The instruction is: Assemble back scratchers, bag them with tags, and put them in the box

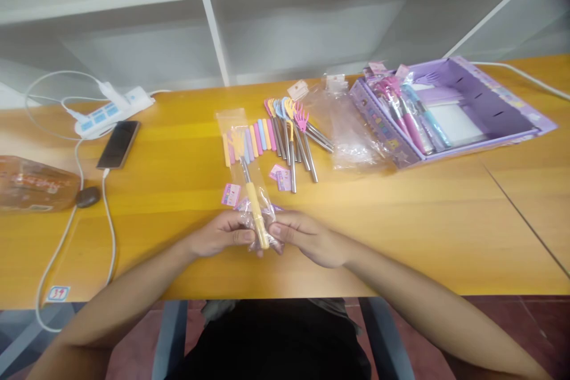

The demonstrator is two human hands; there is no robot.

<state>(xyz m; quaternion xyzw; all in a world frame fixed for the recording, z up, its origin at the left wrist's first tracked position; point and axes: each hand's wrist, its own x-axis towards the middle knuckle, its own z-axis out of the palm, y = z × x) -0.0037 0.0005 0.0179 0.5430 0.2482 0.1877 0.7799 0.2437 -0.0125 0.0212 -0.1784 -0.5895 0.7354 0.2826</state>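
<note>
A yellow-handled back scratcher (255, 205) with a metal shaft lies inside a clear plastic bag (266, 195), its hand-shaped head pointing away from me. My left hand (227, 233) pinches the bag's near end from the left. From the other side, my right hand (307, 236) grips the same end, thumb beside the yellow handle. Just beyond are coloured handle sleeves (257, 138) in a row, partly behind the bag. To their right, metal back scratcher rods (293, 145) with pink, blue and yellow heads lie in a pile. Small pink cards (281, 177) rest near both.
A purple display box (490, 101) at the right holds several bagged back scratchers (412, 113). Empty clear bags (351, 130) lie against it. On the left are a power strip (114, 111), a phone (118, 144), white cables and an orange plastic package (38, 184). Shelving stands behind.
</note>
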